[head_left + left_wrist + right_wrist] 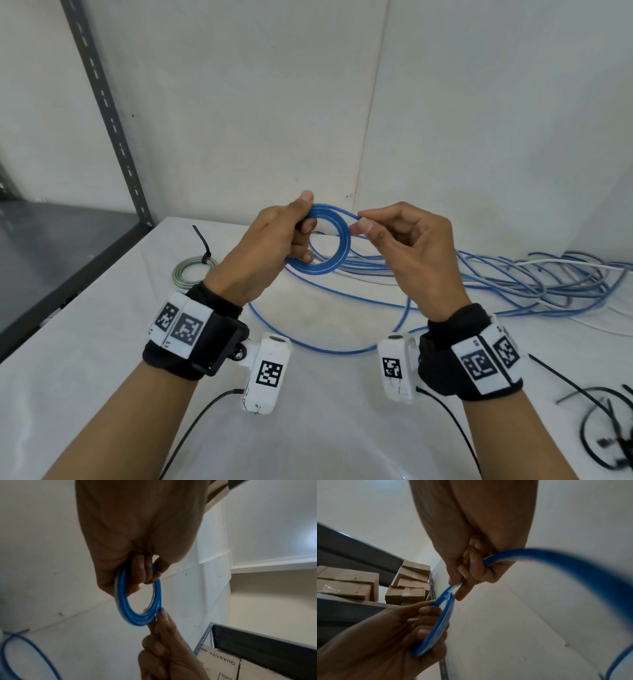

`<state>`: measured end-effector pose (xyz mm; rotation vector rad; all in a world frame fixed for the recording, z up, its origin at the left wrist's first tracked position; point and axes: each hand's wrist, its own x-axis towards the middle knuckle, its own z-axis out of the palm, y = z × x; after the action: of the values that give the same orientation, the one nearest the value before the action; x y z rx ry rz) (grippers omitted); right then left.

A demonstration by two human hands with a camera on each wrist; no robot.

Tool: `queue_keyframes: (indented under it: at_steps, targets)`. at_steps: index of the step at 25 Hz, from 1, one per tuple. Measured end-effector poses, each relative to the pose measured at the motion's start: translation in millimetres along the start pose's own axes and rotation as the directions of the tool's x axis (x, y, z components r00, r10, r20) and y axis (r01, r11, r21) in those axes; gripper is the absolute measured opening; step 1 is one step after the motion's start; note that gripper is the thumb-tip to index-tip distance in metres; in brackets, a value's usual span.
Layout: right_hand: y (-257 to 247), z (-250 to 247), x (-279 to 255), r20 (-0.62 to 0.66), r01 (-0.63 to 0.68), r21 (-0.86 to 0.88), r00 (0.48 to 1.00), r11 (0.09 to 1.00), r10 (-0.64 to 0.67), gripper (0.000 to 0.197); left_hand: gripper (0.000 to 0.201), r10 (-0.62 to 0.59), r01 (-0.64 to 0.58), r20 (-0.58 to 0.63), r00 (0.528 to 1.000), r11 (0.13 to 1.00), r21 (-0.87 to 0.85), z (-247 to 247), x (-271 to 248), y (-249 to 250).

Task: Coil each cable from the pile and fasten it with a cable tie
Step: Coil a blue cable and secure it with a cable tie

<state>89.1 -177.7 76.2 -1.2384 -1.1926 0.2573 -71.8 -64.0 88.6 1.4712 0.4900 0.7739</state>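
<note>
A small coil of blue cable [337, 246] [137, 616] [440, 622] is held above the white table [102, 342]. My left hand [274, 240] [137, 547] grips its left side, fingers through the ring and thumb on top. My right hand [397, 236] [471, 563] pinches the blue strand at the coil's right edge between thumb and forefinger. The rest of that cable trails down to a loose pile of blue and white cables [513, 277] on the table's right. A finished green-and-white coil [193, 272] with a black tie lies at the left.
Black cable ties [609, 421] lie in a heap at the table's front right. A dark metal shelf [51, 246] with an upright post stands to the left; cardboard boxes [351, 582] sit on it. White walls close in behind the table.
</note>
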Motion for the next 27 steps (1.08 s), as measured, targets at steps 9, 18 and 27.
queue_keyframes:
  at_steps: [9, 18, 27]
  targets:
    - [-3.6, 8.8, -4.0, -0.013, -0.032, 0.139, 0.999, 0.990, 0.034, 0.016, 0.047, 0.027, -0.018, 0.094, 0.995, 0.995, -0.095, 3.8, 0.0, -3.8]
    - [-2.8, -1.0, -0.9, 0.077, 0.001, -0.004, 0.997, 1.000, -0.001, 0.017, 0.032, 0.107, -0.120, 0.174, 0.979, 0.990, 0.069, 6.8, -4.4, -7.5]
    - [-7.2, 23.0, -8.7, -0.076, -0.104, 0.205, 0.990, 0.973, 0.122, 0.016, 0.030, 0.157, -0.157, -0.017, 0.987, 0.963, -0.218, 14.7, -1.3, -8.1]
